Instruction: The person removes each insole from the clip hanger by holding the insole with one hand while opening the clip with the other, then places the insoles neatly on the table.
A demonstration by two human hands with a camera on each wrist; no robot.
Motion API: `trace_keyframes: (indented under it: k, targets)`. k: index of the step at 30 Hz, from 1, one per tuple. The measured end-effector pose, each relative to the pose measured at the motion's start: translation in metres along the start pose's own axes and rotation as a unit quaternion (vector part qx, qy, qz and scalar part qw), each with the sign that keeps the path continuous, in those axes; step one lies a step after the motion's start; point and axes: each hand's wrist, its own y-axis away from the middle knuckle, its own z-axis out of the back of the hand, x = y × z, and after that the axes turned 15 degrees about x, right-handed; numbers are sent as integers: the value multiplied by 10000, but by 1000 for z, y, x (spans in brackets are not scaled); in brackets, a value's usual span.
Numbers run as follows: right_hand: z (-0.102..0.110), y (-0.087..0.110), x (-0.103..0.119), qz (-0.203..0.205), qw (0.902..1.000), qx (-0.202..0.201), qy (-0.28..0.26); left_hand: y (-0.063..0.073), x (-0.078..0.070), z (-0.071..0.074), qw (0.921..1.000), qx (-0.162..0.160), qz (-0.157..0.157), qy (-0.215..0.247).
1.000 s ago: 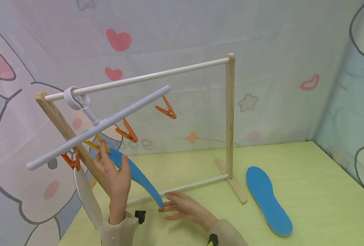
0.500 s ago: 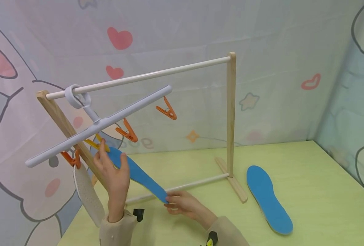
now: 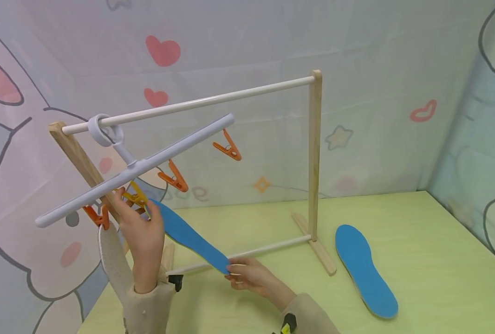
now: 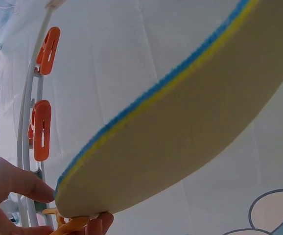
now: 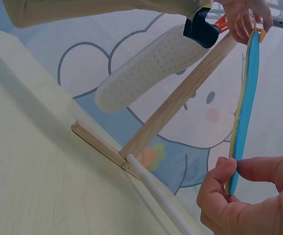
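A blue insole (image 3: 193, 242) with a yellow layer and a beige underside (image 4: 176, 122) slants down from a yellow clip (image 3: 137, 196) on the white hanger (image 3: 159, 158). The fingers of my left hand (image 3: 140, 239) are curled around the yellow clip at the insole's upper end; the left wrist view shows the thumb against that end. Between thumb and fingers, my right hand (image 5: 249, 196) pinches the insole's lower tip. A white perforated insole (image 5: 149, 71) hangs from an orange clip (image 3: 98, 217) left of my left hand.
The hanger is looped over the top bar (image 3: 214, 99) of a wooden rack (image 3: 314, 157). Two orange clips (image 3: 174, 177) dangle along its right part. A second blue insole (image 3: 366, 272) lies on the pale green table (image 3: 431, 260), right of the rack's foot.
My right hand has taken hold of the insole's lower tip and drawn it slightly right and up. My left hand has shifted left, its index finger now beyond the yellow clip.
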Motion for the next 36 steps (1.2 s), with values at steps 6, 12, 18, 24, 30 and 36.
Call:
trace_keyframes:
  k: [6,12,18,24,30,36]
  targets:
    - [1,0,-2,22,10000,-17,-1,-6,0,3,9988,-114,77,-469]
    - [2,1,-5,47,10000,-18,-58,-10,-1,2,9972,-347,432,-501]
    - [3,1,-5,51,10000,-46,-63,-13,0,2,9964,-434,502,-531]
    - [3,1,-3,44,10000,-47,-45,-17,2,1,9966,-515,347,-539]
    - [3,2,-2,5,9999,-79,-86,-20,3,2,9957,-607,337,-619]
    - [4,3,-2,7,9997,-116,-212,-20,-1,4,9910,-844,340,-979]
